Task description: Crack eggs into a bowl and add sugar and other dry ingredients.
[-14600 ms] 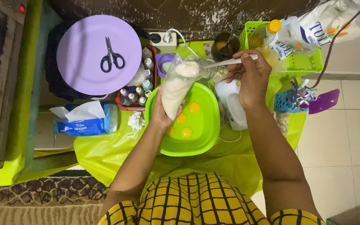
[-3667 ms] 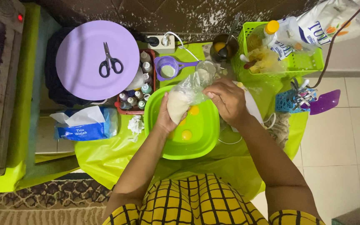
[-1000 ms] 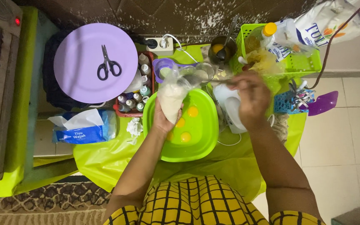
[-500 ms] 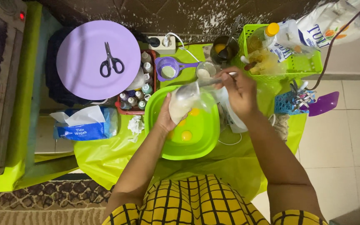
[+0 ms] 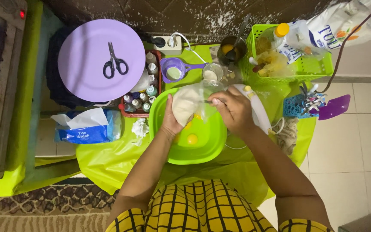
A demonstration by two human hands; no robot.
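My left hand (image 5: 168,120) grips a clear plastic bag of white powder (image 5: 185,103) from below, holding it over a green bowl (image 5: 202,148). Egg yolks (image 5: 192,138) lie in that bowl. My right hand (image 5: 233,109) is closed on a spoon handle whose end goes into the bag's open mouth. A small glass cup of white powder (image 5: 211,73) stands just behind the bowl, next to a purple measuring cup (image 5: 174,69).
A purple round lid with black scissors (image 5: 114,62) sits at left, beside a red tray of small bottles (image 5: 144,96). A tissue pack (image 5: 86,129), a white hand mixer (image 5: 258,109), a green basket (image 5: 305,66) and a power strip (image 5: 166,41) surround the yellow-green cloth.
My right hand has come down from the small glass cup to the bag's mouth, and the bag has tilted lower over the bowl.
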